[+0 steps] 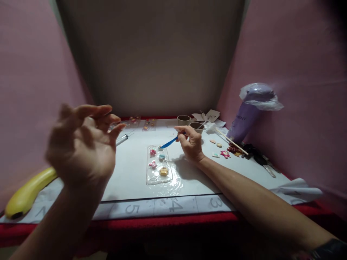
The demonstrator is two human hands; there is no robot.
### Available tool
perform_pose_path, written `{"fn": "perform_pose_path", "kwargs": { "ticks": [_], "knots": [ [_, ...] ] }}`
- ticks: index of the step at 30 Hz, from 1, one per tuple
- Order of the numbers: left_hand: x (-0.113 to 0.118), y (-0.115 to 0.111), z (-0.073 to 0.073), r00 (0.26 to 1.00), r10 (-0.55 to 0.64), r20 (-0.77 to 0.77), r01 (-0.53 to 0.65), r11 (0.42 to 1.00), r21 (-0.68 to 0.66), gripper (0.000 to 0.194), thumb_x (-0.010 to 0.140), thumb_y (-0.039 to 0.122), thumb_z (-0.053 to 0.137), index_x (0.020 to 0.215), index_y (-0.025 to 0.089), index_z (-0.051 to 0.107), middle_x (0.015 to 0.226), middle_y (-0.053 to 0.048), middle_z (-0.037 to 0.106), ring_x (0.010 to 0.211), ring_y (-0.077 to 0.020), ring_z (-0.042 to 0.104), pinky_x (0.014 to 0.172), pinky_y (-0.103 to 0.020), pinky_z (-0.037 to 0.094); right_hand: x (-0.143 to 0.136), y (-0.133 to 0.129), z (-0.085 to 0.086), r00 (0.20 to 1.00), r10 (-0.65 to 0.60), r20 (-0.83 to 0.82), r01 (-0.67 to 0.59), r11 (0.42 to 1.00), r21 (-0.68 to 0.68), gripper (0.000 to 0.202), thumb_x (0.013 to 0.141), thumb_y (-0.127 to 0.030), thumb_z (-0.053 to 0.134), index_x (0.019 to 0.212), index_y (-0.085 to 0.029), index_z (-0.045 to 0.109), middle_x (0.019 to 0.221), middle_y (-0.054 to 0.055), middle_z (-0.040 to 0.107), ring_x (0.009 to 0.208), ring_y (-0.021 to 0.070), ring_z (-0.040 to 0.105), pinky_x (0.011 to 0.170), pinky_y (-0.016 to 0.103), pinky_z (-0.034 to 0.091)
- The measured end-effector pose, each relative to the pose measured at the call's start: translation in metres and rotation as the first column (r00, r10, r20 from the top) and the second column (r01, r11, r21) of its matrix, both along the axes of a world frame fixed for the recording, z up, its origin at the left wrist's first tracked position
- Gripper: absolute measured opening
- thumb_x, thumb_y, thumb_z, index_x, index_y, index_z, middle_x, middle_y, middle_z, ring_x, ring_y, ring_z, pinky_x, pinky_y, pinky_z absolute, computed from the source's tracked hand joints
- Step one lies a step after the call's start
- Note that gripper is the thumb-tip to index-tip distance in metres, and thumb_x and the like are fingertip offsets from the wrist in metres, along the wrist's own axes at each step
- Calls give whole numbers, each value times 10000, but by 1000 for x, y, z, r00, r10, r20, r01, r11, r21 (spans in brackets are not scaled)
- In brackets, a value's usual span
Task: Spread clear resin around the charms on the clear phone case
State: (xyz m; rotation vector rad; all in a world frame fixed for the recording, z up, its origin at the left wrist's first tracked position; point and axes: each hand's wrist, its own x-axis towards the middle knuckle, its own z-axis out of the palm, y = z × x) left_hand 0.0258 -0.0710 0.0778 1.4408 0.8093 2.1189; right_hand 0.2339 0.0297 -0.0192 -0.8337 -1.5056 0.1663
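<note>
Big white mat [130, 169] covers my table, with a banana [27, 195] at its left edge and a purple tube [244, 121] to the right. My left hand [81, 144] is up in the air, open, holding nothing. My right hand [191, 142] pinches a blue tool [168, 143], tip at the top of the clear phone case [158, 165] lying mid-mat with little charms [163, 171] on it.

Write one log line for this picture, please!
right hand: holds blue stick tool | tip: over clear phone case with charms | left hand: raised, open, empty
</note>
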Motion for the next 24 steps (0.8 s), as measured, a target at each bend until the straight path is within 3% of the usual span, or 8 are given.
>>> {"fn": "perform_pose_path", "kwargs": {
  "ticks": [2,4,8,14,24],
  "knots": [
    [-5,34,1,979,-89,183,104,992,-75,194,722,387,660,742,225,556,807,-6,595,708,-151,562,664,-353,488,1,0,0,1000,-18,-3,18,999,-30,280,762,-147,491,932,-175,712,756,21,642,614,131,560,556,266,465],
    [-11,67,-5,976,-33,213,60,991,-123,225,728,388,678,768,220,534,807,1,578,669,-132,538,651,-345,458,2,0,1,1000,-21,-4,21,999,-50,282,738,-152,484,905,-174,711,712,11,626,600,131,543,536,260,446],
    [-20,107,-34,995,98,1,-98,995,4,318,752,445,725,853,199,551,821,3,559,712,-126,530,691,-335,426,4,2,0,1000,8,-20,-10,996,-91,270,695,-162,480,844,-170,706,603,-23,556,516,112,484,493,250,399],
    [-18,106,-65,973,137,-188,-139,990,3,313,775,471,687,897,211,562,857,-21,577,802,-172,554,751,-344,445,4,3,-1,995,80,-55,-89,977,-193,244,669,-184,484,786,-169,698,516,-57,483,448,95,445,454,243,364],
    [-17,97,-77,941,102,-322,-131,989,-69,331,787,485,664,963,223,564,1016,-46,593,914,-197,563,809,-349,452,-1,-4,-5,990,141,-32,-144,961,-238,255,672,-161,486,798,-174,706,519,-53,524,450,103,492,466,247,404]
  ]
}}
